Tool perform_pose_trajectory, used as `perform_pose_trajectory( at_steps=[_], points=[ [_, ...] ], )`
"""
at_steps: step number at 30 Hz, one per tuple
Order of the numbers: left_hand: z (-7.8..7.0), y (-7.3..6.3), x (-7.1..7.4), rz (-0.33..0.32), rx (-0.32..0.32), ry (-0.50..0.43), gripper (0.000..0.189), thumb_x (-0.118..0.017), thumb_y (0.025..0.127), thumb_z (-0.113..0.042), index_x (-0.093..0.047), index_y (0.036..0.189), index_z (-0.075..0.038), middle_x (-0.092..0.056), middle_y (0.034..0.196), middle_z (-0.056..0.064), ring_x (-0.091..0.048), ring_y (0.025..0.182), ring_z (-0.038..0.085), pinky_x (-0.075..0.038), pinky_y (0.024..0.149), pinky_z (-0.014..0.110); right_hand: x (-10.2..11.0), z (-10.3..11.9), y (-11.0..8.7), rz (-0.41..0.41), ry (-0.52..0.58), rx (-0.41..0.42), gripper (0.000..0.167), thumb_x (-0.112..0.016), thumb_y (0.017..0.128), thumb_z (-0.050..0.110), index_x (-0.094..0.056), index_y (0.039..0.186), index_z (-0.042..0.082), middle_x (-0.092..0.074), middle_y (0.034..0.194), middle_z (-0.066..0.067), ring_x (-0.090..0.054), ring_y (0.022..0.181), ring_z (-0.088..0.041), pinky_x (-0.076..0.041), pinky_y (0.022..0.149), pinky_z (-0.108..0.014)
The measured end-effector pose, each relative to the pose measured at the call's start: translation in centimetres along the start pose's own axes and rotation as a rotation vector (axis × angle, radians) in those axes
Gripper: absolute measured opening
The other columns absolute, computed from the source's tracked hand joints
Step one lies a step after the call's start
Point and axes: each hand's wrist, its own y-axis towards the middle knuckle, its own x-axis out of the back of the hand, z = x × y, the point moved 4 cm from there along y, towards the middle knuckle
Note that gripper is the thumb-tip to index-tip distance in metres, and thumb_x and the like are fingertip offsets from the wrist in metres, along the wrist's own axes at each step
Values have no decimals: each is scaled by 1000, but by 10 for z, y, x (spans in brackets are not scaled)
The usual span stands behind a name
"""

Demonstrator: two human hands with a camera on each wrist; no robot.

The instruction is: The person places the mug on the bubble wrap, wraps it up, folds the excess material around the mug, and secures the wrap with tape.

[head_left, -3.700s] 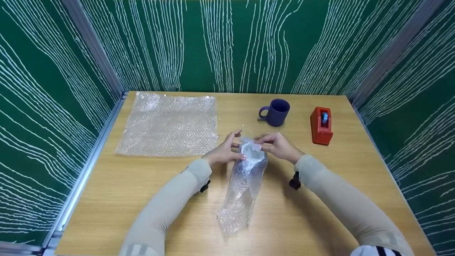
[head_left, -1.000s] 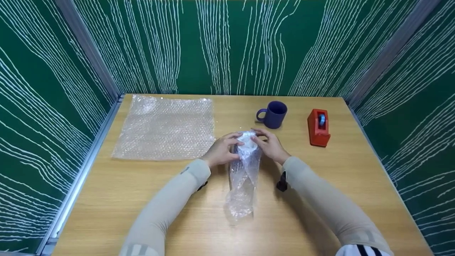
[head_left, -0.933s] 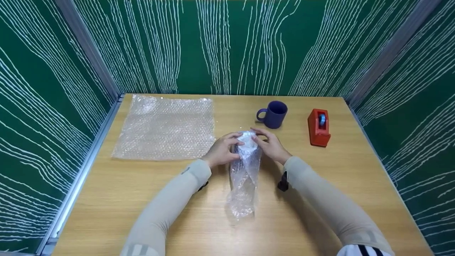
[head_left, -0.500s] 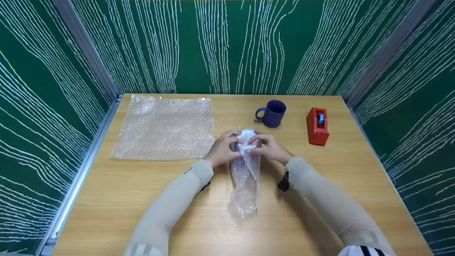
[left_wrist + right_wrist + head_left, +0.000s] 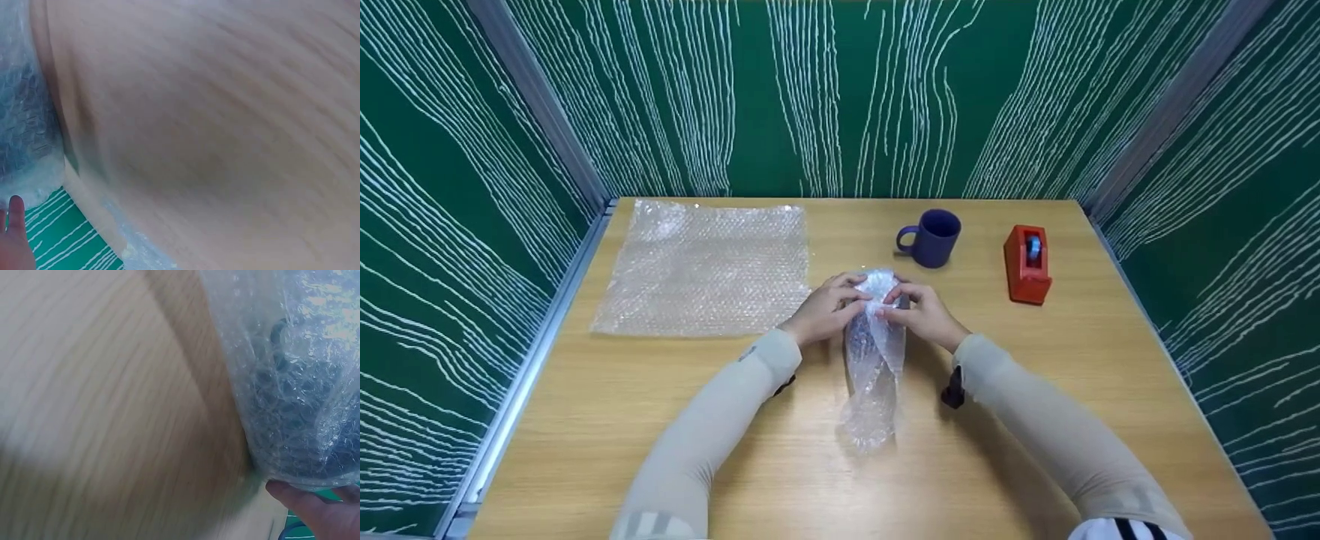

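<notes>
A bubble-wrap bundle (image 5: 875, 352) lies lengthwise on the table, its flattened tail pointing toward me. Something dark shows dimly through the wrap (image 5: 304, 405) in the right wrist view; its kind is hidden. At the bundle's far end, my left hand (image 5: 826, 309) grips the left side, thumb on top. My right hand (image 5: 926, 313) pinches the wrap from the right, thumb and index finger near the left thumb. The wrap's far end is folded over between both hands. In the left wrist view, one left finger (image 5: 17, 216) shows beside the wrapped end.
A flat bubble-wrap sheet (image 5: 705, 270) lies at the back left of the wooden table (image 5: 660, 390). A dark blue mug (image 5: 935, 238) stands just beyond the bundle, and a red tape dispenser (image 5: 1026, 266) is at the back right. Green panels (image 5: 750, 97) enclose the table.
The bundle's far end, an open hollow at first, is now folded over. My right thumb and fingers have come from the far edge onto the top, and the left thumb has moved inward.
</notes>
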Motion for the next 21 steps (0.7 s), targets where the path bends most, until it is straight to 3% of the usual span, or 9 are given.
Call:
perform_pose_trajectory(
  at_steps=[3,5,15,18,21],
  points=[
    [0,1,0,28,32,22,53,-67,104,-51,-75,139,-13,-49,169,5,-41,160,31,-35,132,51,1,1,-1,9,-18,-3,18,-85,93,8,-71,96,-3,-44,165,-34,-34,159,-54,-23,130,-71],
    [1,1,-1,41,53,28,58,-73,100,-56,-74,141,-16,-47,170,3,-40,161,30,-35,132,53,3,1,-2,24,-26,-2,17,-84,94,8,-72,97,-3,-44,166,-33,-33,159,-54,-22,131,-72],
    [3,1,4,91,11,26,49,-82,98,-31,-73,142,-12,-46,170,5,-39,162,31,-33,133,46,3,-3,-3,89,12,-11,13,-78,99,6,-74,108,-3,-39,170,-31,-30,161,-53,-22,131,-71],
    [2,1,6,93,-3,45,47,-82,98,-28,-73,141,-11,-48,169,7,-41,160,32,-33,133,45,4,-3,-8,84,2,23,16,-77,100,8,-75,111,-3,-38,170,-30,-30,161,-53,-26,130,-70],
    [1,2,7,96,-2,76,46,-81,99,-30,-74,140,-11,-48,169,6,-41,160,31,-33,133,45,8,3,-17,41,-75,81,20,-81,98,12,-79,116,3,-41,170,-28,-35,159,-51,-29,128,-72]
  ],
)
